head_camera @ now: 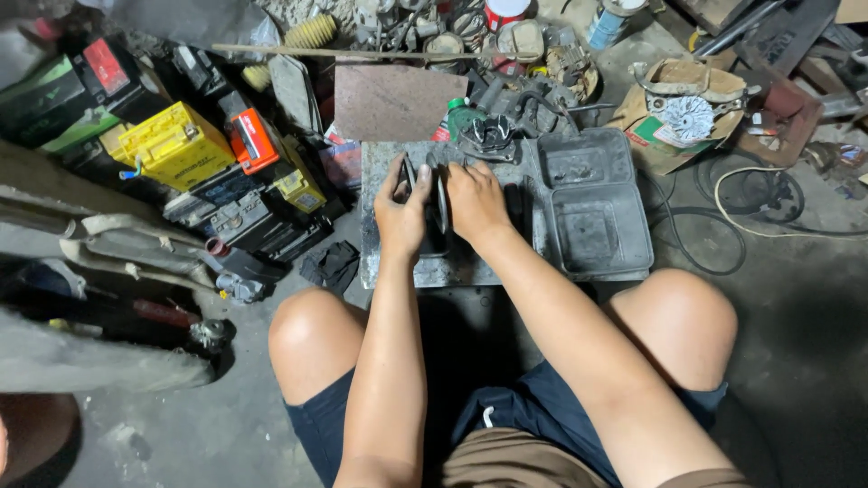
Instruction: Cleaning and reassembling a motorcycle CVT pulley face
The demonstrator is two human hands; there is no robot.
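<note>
Head view looks straight down on two bare hands meeting at the centre of the frame. Left hand [400, 210] has its fingers curled narrowly around a dark, flat metal part [432, 210], thumb up along its near edge; right hand [474, 201] closes its fingers on the same part from the other side, so the piece sits clamped between both palms, mostly hidden. Under them lies a grey metal slab [389, 271] resting on the floor, just above the knees. Touching the slab's right edge is an open grey plastic case [588, 203] with two empty compartments. Just above the hands sits a dark round clawed part [486, 137]. Toward the upper left stand a yellow battery [174, 145] and an orange-topped battery [252, 140].
</note>
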